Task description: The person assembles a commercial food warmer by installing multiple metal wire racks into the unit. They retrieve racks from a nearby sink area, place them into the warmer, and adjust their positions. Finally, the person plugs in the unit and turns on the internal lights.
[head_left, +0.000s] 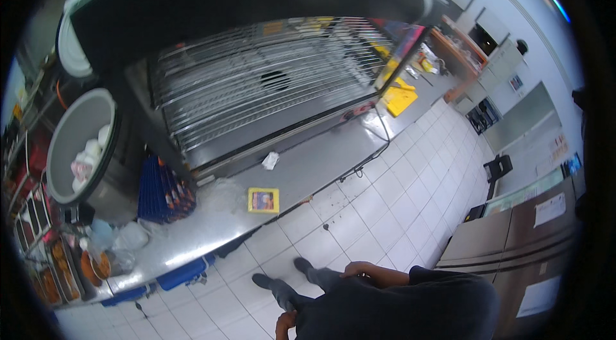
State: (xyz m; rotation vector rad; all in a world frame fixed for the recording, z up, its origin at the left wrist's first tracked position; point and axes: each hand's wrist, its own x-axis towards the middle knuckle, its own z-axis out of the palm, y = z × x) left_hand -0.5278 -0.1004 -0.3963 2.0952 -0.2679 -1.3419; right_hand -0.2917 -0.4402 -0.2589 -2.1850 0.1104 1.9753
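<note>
My left hand [285, 323] hangs low beside my dark clothing, close to my left thigh. Against the top of my right leg rests my right hand [355, 269], with the forearm bent in from the right. Both hands are small in the picture, and their fingers are too indistinct to show whether they are curled round anything. Neither touches the steel counter [212, 224] in front of me. Nearest on that counter lies a yellow-bordered card or packet [264, 201], with a crumpled white paper [270, 160] behind it.
A large wire-shelved display case [276, 80] stands on the counter. At left are a grey bin [59, 141] holding white bundles, blue folded cartons [160, 195] and food trays [64, 266]. Yellow packaging [401, 99] lies far right. A steel refrigerator [478, 231] stands at right, beyond the tiled floor [378, 205].
</note>
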